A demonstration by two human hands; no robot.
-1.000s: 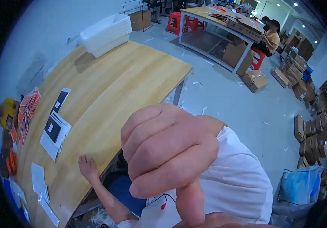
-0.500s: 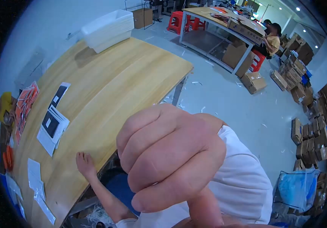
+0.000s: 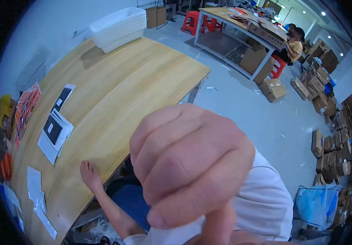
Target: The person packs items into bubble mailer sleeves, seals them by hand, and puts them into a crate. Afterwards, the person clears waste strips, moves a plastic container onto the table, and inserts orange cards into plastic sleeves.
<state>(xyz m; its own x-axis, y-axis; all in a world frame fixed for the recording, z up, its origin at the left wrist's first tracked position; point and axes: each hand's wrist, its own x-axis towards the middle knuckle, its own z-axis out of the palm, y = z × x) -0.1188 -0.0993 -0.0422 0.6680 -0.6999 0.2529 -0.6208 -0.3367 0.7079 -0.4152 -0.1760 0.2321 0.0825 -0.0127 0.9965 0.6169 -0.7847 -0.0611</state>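
My right hand (image 3: 196, 159) is raised close to the camera and fills the middle of the view. Its fingers are curled with the thumb against them, and the inside of the fist is hidden. On the wooden table (image 3: 143, 77), near its edge, rests my left hand (image 3: 90, 174), fingers loosely laid out and holding nothing. A small stack of flat white packs with a black panel (image 3: 53, 131) lies beyond it. Another black-and-white pack (image 3: 62, 98) is just above that stack. Nearer me, thin white plastic packets (image 3: 35, 183) lie partly overlapping.
Stacked white plastic bins (image 3: 118, 30) stand at the table's far end. Orange printed packs (image 3: 26, 110) are piled by a person in yellow (image 3: 5, 110). Another person (image 3: 294, 47) sits at the far table (image 3: 221, 16). Cardboard boxes (image 3: 331, 151) line the right side.
My right hand has shifted slightly right and looks a little larger, nearer the camera. The left hand stays on the table. The view has tilted slightly.
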